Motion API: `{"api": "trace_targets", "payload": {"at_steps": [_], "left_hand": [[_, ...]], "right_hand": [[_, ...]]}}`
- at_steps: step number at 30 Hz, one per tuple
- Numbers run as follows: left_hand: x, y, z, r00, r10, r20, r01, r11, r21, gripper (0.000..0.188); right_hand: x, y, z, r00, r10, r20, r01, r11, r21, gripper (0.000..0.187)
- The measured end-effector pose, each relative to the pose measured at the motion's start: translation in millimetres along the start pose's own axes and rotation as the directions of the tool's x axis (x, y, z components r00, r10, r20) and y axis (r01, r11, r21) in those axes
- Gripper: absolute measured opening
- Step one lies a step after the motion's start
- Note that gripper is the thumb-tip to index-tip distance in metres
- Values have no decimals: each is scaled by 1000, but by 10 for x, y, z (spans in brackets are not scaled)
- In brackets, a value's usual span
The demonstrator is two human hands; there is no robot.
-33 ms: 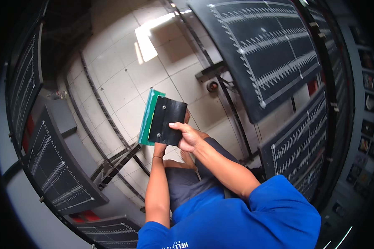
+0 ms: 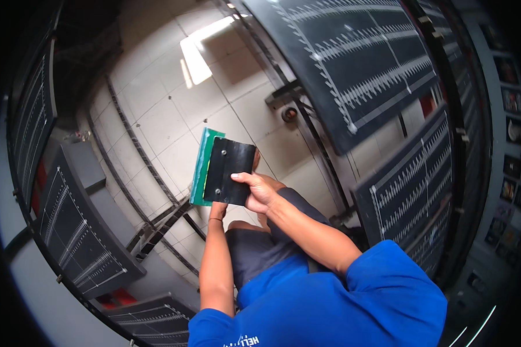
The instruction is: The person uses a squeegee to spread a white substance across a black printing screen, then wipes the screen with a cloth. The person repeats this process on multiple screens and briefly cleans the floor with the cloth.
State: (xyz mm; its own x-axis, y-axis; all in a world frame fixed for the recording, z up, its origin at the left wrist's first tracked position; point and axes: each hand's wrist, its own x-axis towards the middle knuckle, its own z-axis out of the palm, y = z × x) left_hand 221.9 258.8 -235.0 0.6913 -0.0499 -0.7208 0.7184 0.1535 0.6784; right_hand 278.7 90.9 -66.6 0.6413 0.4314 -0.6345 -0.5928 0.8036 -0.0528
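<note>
In front of me a wide squeegee is held up over the floor. It has a flat black handle with two screws and a green blade along its left side. My right hand grips the handle from the right, thumb on top and fingers underneath. From below, my left hand goes under the lower left part of the squeegee. Only its wrist and heel show, with a thin dark band; the fingers are hidden behind the handle.
Dark printing boards with white line patterns stand on metal racks at the right and left. A metal rail crosses the tiled floor on the left. Small pictures hang on the far right wall.
The squeegee and both hands have shifted slightly left in view. The boards on the right have moved up and left in the picture. My right hand's grip looks the same.
</note>
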Motion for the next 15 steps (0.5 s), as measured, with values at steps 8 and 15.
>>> {"api": "trace_targets", "payload": {"at_steps": [8,15], "left_hand": [[-1660,-985,-96,997,-61,50,74,950,-302,47],[-2902,-2146,228,990,-126,64,141,897,-418,47]], "right_hand": [[-2236,1134,-613,1000,7,23,-9,995,102,38],[-3432,1646,-1309,999,48,-12,-47,997,63,39]]}}
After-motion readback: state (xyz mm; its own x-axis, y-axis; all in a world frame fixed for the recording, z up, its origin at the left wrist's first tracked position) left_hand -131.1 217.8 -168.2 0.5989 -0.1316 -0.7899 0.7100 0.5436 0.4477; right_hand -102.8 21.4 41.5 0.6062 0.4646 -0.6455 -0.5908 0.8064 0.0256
